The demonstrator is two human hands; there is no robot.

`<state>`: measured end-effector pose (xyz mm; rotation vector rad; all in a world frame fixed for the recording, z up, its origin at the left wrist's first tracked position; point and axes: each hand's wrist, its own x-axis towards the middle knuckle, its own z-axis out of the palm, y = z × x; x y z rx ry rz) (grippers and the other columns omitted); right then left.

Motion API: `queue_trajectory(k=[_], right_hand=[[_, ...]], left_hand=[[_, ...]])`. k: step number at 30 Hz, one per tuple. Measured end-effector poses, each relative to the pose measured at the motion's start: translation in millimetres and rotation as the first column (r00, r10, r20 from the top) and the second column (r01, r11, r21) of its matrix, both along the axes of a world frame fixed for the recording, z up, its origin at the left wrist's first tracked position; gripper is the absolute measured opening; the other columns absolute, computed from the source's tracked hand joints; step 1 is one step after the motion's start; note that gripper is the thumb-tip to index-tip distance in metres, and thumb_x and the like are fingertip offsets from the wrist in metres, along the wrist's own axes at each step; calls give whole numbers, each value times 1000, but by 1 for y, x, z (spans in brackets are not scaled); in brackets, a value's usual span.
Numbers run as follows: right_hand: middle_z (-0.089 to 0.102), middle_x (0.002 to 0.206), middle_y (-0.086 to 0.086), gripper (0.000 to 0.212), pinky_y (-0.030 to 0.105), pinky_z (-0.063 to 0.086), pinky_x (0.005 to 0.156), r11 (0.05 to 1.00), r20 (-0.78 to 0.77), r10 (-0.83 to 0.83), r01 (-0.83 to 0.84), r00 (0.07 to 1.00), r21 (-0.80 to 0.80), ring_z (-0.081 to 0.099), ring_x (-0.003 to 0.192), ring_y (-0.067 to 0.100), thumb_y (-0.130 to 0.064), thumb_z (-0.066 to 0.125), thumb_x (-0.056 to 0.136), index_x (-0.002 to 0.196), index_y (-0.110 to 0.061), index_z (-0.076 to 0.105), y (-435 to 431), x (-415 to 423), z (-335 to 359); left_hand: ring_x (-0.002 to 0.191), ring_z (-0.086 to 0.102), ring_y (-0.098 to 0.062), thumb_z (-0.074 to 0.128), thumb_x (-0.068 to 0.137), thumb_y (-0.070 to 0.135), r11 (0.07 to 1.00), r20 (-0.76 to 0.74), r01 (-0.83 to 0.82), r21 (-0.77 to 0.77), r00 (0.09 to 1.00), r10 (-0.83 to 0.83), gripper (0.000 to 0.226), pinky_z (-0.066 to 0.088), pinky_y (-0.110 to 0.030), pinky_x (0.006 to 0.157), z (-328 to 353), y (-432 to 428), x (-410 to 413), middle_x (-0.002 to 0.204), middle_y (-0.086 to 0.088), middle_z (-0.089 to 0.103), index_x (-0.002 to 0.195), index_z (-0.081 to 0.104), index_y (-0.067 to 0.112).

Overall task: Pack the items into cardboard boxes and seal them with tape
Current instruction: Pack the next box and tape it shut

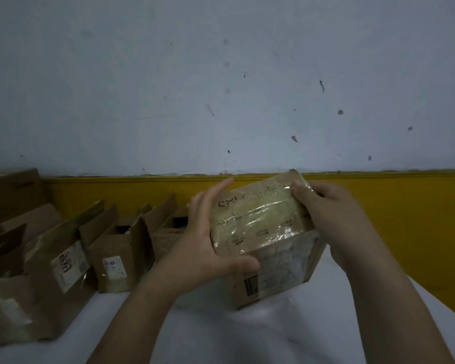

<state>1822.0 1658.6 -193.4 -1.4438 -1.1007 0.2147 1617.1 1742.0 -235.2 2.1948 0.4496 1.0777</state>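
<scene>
A closed cardboard box [263, 232] covered in glossy clear tape stands tilted on the white table [247, 337], with handwriting on its top face. My left hand [202, 243] holds its left side, the thumb hooked round the front edge and the fingers stretched up along the side. My right hand [323, 206] grips the box's far right corner, the thumb pressing on the taped top.
Several open cardboard boxes stand in a row on the left: a large one [37, 279] with a label, a smaller one [116, 261], another behind [166, 232]. A yellow-and-white wall [405, 219] runs close behind the table.
</scene>
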Motion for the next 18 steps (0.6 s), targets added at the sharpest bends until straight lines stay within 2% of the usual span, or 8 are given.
queue_trajectory(k=[2, 3, 6, 9, 11, 14, 16, 18], right_hand=[[73, 75, 3, 30, 41, 53, 70, 999, -14, 10, -11, 1000, -39, 70, 76, 26, -41, 58, 94, 81, -19, 73, 2, 2, -3], [72, 76, 6, 32, 42, 53, 70, 998, -12, 9, -10, 1000, -57, 69, 76, 28, -41, 57, 94, 80, -17, 73, 3, 2, -5], [72, 77, 6, 32, 47, 55, 75, 997, 4, -9, 10, 1000, -74, 69, 80, 29, -40, 57, 95, 79, -17, 73, 5, 3, -7], [72, 76, 1, 32, 42, 54, 74, 998, 9, -16, 17, 1000, -67, 68, 80, 25, -41, 56, 95, 79, -19, 73, 6, 3, -6], [72, 78, 5, 36, 39, 51, 71, 997, 39, -13, 16, 999, -69, 68, 82, 28, -42, 54, 96, 80, -15, 72, 7, 1, -7], [73, 80, 2, 37, 36, 50, 68, 998, 19, -4, 5, 1000, -64, 69, 83, 24, -45, 54, 96, 80, -19, 74, 5, -3, -4], [73, 94, -13, 32, 32, 53, 75, 996, -48, 83, -84, 995, -26, 67, 92, 12, -57, 54, 92, 97, -33, 74, 3, -12, 0], [65, 120, -19, 52, 36, 51, 92, 993, -33, 115, -115, 993, -1, 59, 110, 6, -70, 54, 83, 122, -37, 65, 3, -25, 1]], left_hand=[[137, 25, 7, 82, 50, 74, 994, -162, -39, 101, 985, 55, 106, 33, -32, 114, 1, 1, -5, 141, 23, 21, 139, 26, 68], [134, 27, 9, 83, 54, 71, 990, -165, -53, 130, 983, 74, 97, 33, -32, 116, 0, 1, -5, 138, 21, 24, 138, 33, 67], [132, 35, 3, 82, 63, 63, 981, -69, -82, 175, 993, 96, 76, 38, -31, 115, -5, 2, -4, 130, 17, 32, 131, 49, 63], [131, 38, 0, 83, 64, 61, 976, -20, -89, 197, 995, 95, 72, 39, -26, 113, -9, 4, -4, 129, 15, 34, 129, 54, 60], [130, 39, 0, 83, 62, 60, 976, 9, -100, 191, 995, 100, 71, 41, -24, 111, -10, 3, -6, 129, 13, 34, 128, 56, 58], [127, 40, 4, 81, 61, 63, 970, -7, -134, 204, 990, 139, 70, 42, -19, 107, -2, -6, -12, 128, 14, 34, 126, 56, 60], [125, 38, 8, 78, 58, 69, 954, 10, -216, 210, 976, 218, 72, 40, -7, 99, 8, -16, -25, 128, 20, 34, 125, 53, 63], [123, 39, 11, 76, 57, 74, 938, 36, -290, 189, 957, 288, 74, 38, -2, 95, 16, -27, -41, 126, 24, 35, 126, 50, 65]])
